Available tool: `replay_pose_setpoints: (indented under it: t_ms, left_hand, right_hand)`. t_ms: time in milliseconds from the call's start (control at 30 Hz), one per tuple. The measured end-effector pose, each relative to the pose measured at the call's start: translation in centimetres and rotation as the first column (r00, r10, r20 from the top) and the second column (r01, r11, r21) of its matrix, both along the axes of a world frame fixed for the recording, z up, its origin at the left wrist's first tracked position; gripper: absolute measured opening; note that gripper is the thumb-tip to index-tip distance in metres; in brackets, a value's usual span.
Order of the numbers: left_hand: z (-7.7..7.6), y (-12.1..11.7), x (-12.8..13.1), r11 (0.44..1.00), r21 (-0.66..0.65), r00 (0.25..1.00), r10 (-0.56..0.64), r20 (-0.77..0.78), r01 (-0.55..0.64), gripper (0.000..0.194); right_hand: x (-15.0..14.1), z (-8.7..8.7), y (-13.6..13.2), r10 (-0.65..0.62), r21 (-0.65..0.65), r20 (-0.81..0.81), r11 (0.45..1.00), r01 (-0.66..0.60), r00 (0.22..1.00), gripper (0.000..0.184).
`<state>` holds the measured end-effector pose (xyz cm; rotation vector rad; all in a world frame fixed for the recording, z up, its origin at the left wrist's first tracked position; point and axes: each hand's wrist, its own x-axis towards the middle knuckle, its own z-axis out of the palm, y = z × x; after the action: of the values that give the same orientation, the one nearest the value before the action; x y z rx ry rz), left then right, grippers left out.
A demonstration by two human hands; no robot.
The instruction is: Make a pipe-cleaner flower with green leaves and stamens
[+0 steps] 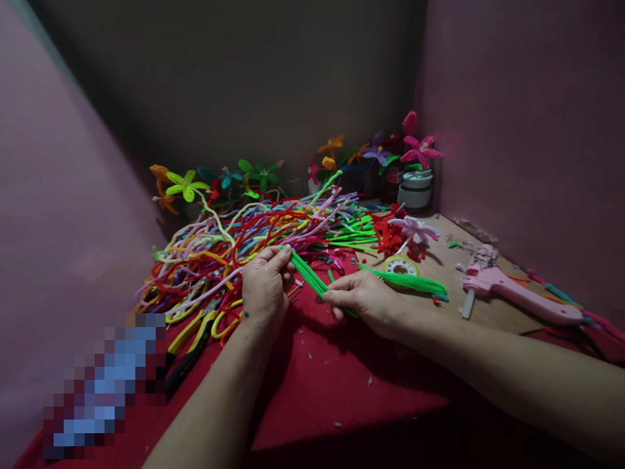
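A flat strip of green pipe cleaners (pixel 309 277), laid side by side, slants between my two hands above the red cloth. My left hand (pixel 266 281) pinches its upper end between thumb and fingers. Lower down, my right hand (pixel 361 298) grips the other end, and the tip of the strip is partly hidden behind the fingers. Beyond the right hand, a green leaf shape of pipe cleaner (pixel 415 283) lies on the brown board. Just past my left hand spreads a big heap of many-coloured pipe cleaners (pixel 273 225).
Yellow-and-black pliers (pixel 193 335) lie left of my left forearm. At right, a pink glue gun (pixel 517 293) rests on the brown board (pixel 454 260), near a tape roll (pixel 401 266). Pipe-cleaner flowers (pixel 420 151) stand along the back wall beside a grey jar (pixel 415 189). A pixelated patch covers the lower left.
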<state>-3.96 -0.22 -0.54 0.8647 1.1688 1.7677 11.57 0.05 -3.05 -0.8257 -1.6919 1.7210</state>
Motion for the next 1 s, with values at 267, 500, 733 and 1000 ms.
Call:
replay_pose_setpoints:
  t_ms: [267, 500, 733, 1000]
  left_hand:
    - [0.4, -0.3, 0.2, 0.999, -0.03, 0.998, -0.016, 0.06, 0.018, 0.019]
    - [0.2, 0.1, -0.8, 0.983, -0.084, 0.985, -0.158, 0.066, 0.163, 0.02]
    - [-0.4, -0.5, -0.3, 0.837, -0.244, 0.868, -0.494, 0.048, 0.49, 0.024]
    - [-1.7, -0.6, 1.1, 0.848, -0.343, 0.881, -0.461, -0.106, 0.403, 0.029]
  right_hand:
    - [-0.1, 0.9, -0.1, -0.052, -0.07, 0.001, 0.996, 0.052, 0.999, 0.024]
    - [0.0, 1.1, -0.2, -0.082, -0.086, 0.063, 0.993, 0.087, 0.995, 0.025]
    - [0.0, 0.0, 0.4, -0.109, -0.09, 0.032, 0.99, 0.111, 0.994, 0.024]
    - [0.0, -0.1, 0.3, -0.129, -0.092, 0.05, 0.987, 0.133, 0.99, 0.029]
